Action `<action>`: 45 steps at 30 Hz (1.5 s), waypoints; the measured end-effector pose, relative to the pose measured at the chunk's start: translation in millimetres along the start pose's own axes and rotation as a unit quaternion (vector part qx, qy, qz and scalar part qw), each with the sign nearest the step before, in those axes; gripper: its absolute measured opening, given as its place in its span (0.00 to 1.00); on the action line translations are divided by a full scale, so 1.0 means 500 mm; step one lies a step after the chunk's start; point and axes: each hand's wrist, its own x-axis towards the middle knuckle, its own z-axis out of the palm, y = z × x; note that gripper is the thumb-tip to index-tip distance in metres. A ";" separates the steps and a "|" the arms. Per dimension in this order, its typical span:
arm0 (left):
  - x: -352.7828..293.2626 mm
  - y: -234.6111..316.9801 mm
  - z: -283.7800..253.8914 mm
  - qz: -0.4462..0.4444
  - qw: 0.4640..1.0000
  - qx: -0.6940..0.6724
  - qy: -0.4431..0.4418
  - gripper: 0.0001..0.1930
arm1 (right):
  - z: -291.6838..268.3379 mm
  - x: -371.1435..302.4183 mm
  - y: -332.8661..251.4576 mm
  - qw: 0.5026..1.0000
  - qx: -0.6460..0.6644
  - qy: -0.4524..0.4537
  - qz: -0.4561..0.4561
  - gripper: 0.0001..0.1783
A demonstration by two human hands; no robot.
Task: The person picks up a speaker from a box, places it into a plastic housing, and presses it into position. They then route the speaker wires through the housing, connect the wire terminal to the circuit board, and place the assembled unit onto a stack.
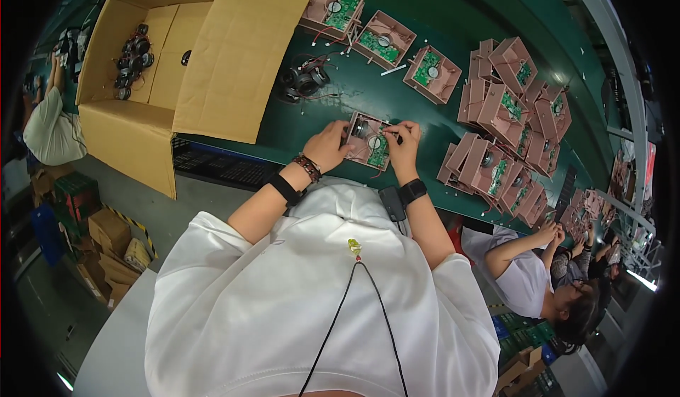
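Pinkish-brown, an open rectangular casing with a green circuit board [367,143] lies on the dark green tabletop [379,94], its near side close to the table's front edge. The person's left hand [328,146], half curled, grips its left end. The right hand [403,144] bends its fingers nearly together over the right rim; whether they pinch anything I cannot tell. Green surface stretches rightward to piled pinkish-brown casings [508,108]. Beyond, more surface runs to three similar open casings [383,40]. Leftward, black round speakers with wires [306,80] sit near a brown cardboard box's flap [237,60], which overhangs the tabletop.
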 end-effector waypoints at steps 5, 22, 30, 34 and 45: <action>-0.008 -0.009 0.006 0.025 0.999 0.025 0.002 0.24 | 0.009 -0.004 0.004 0.999 0.036 0.008 0.019 0.07; 0.011 -0.013 0.001 0.039 0.999 0.028 -0.026 0.26 | -0.034 0.049 -0.085 0.963 -0.226 -0.071 -0.125 0.06; 0.027 -0.019 0.011 0.079 0.995 -0.028 -0.062 0.34 | -0.032 0.054 -0.055 0.954 -0.269 -0.126 -0.047 0.09; 0.016 -0.013 -0.002 -0.008 0.994 0.017 -0.105 0.39 | -0.027 0.061 -0.096 0.941 -0.297 -0.160 -0.018 0.08; 0.067 -0.032 0.032 0.092 0.987 0.021 -0.128 0.37 | -0.011 0.076 -0.099 0.900 -0.398 -0.167 -0.068 0.05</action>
